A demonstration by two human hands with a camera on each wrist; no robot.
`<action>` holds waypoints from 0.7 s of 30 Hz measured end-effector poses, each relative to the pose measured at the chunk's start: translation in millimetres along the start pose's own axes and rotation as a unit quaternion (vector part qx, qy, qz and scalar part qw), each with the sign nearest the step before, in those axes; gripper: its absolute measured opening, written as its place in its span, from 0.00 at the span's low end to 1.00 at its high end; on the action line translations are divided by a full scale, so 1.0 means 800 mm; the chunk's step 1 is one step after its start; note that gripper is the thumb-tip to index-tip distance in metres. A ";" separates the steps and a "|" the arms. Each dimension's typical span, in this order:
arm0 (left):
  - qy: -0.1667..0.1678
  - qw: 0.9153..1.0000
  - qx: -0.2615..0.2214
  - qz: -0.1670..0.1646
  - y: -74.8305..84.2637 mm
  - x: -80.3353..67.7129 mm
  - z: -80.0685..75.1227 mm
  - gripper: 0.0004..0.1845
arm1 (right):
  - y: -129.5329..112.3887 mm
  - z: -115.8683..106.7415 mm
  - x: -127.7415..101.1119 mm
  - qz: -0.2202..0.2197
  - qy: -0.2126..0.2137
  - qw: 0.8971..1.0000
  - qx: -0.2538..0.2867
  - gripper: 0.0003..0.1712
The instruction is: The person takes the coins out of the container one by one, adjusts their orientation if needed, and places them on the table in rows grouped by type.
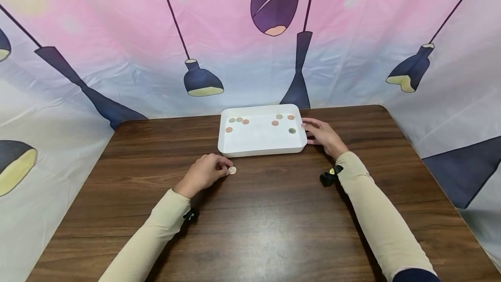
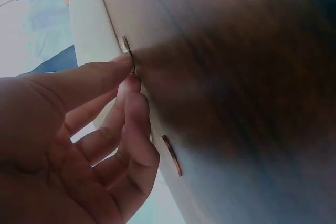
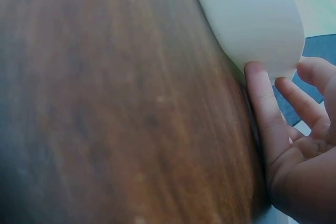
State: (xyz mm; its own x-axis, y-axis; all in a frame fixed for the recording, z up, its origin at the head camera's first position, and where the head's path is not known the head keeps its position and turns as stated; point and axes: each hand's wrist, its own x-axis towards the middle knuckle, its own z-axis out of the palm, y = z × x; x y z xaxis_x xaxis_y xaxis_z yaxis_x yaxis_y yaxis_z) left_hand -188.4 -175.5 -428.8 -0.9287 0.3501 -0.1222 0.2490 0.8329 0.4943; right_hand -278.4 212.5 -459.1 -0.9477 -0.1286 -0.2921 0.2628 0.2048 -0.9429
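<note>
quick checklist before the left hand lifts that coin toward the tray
1. Left hand on the coin: ok, thumb and fingertips meet at its edge on the table.
2. Coin clear of the tabletop: not ok, it looks still down on the wood.
3. Right hand steadying the white tray: ok, straight fingers rest against its right wall.
4. Room in the tray: ok, seven coins lie near the far wall, the near half is bare.
5. Second coin in the left wrist view: cannot tell where it lies.
</note>
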 end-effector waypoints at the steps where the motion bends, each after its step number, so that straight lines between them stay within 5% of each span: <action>1: 0.003 1.000 0.003 -0.001 0.001 0.000 0.001 0.09 | 0.001 0.000 0.000 0.000 0.001 1.000 0.001 0.32; 21: 0.020 1.000 -0.004 -0.022 0.012 0.003 0.000 0.05 | 0.000 0.000 -0.001 -0.004 -0.001 1.000 0.005 0.32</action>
State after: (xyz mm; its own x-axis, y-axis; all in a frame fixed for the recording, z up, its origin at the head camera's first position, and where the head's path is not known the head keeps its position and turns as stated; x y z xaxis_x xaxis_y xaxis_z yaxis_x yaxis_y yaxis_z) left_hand -188.0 -167.1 -424.2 -0.9490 0.2953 -0.1104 0.2048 0.8437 0.4962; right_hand -277.9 212.7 -458.6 -0.9493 -0.1323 -0.2853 0.2573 0.1950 -0.9465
